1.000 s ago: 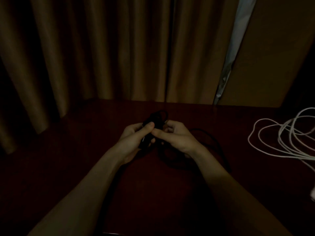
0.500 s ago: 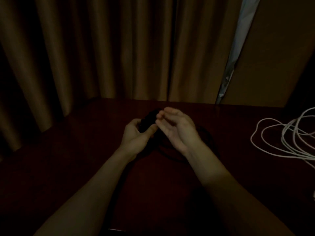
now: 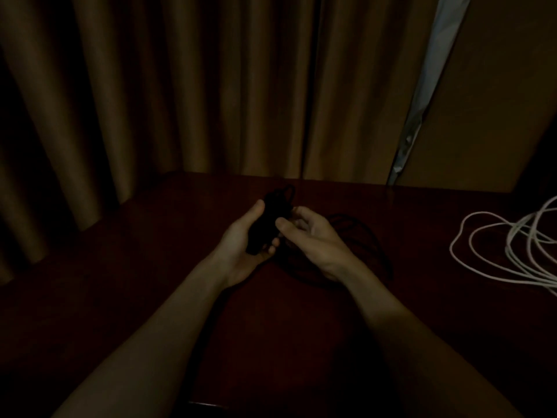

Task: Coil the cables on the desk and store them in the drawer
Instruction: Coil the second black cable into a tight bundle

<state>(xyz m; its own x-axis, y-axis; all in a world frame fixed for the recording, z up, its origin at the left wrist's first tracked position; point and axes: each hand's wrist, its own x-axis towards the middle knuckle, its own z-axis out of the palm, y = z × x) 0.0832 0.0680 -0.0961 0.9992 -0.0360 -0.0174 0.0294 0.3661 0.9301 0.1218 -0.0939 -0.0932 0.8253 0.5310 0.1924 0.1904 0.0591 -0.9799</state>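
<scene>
At centre frame, left hand (image 3: 239,247): palm up, fingers and thumb wrapped round the black cable bundle (image 3: 266,220) in a firm grip, with the thumb up along its left side.
Right hand (image 3: 310,238): right up against the bundle's right side, thumb forward and fingers curled. It is too dark to call whether it pinches a strand.
Black cable bundle: a tilted wad held above the desk, with a small loop poking out at its top.
Loose black loops (image 3: 366,239): lying on the desk just behind and under the right hand, barely showing against the wood.
White cable (image 3: 482,251): uncoiled loops sprawled at the right edge, well apart from both hands.
Desk (image 3: 135,282): dark reddish wood filling the lower frame.
Curtains (image 3: 180,86): brown folds across the top, with a pale strip (image 3: 434,55) at upper right.
</scene>
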